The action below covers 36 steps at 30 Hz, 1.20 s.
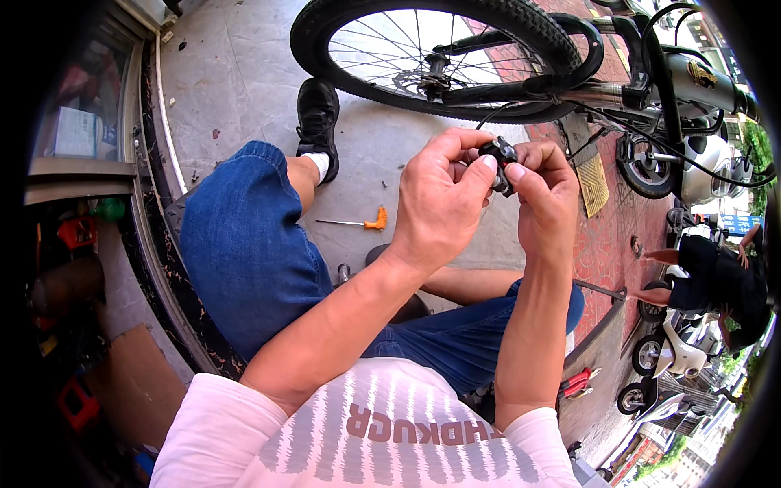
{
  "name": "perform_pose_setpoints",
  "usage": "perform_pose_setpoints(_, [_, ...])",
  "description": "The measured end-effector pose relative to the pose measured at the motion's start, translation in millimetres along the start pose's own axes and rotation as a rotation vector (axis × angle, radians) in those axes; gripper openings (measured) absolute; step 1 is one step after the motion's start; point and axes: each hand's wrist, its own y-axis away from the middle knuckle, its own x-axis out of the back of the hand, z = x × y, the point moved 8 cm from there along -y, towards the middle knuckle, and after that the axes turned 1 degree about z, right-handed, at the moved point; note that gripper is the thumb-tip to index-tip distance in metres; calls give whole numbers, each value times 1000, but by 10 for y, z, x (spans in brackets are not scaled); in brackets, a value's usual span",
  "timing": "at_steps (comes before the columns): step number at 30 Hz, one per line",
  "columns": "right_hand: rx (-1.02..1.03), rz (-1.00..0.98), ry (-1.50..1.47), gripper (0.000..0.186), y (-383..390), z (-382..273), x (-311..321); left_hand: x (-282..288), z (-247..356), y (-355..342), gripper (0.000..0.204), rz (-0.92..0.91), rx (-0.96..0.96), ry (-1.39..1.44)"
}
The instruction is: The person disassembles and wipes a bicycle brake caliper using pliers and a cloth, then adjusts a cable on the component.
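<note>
Both my hands are raised in front of me around a small black and silver brake caliper [499, 150]. My left hand [439, 199] pinches it from the left between thumb and fingers. My right hand [543, 183] grips its other side with thumb and bent fingers, partly covering it. A thin black cable [490, 116] rises behind the fingers toward the bicycle fork [529, 88]. Just beyond my hands lies the bicycle's front wheel [305, 37], with a disc rotor [411, 81] at the hub.
An orange-handled tool [376, 219] with a thin shaft lies on the grey floor. Red-handled pliers [576, 382] are at the lower right. A doorway sill [159, 236] runs along the left. Parked scooters [687, 354] and a person [716, 276] are on the red paving to the right.
</note>
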Motion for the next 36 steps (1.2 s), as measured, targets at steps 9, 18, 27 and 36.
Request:
perform_pose_setpoints(9, [-67,-38,30,20,-4,63,-266,111,-192,-18,27,45,47,162])
perform_pose_setpoints(18, [-63,32,35,26,91,187,-183,92,-240,-21,25,5,44,263])
perform_pose_setpoints(27, [-116,58,-27,28,228,168,-139,55,-202,46,27,15,59,263])
perform_pose_setpoints(36, [-136,35,-45,26,258,323,-184,145,-241,94,32,30,7,97])
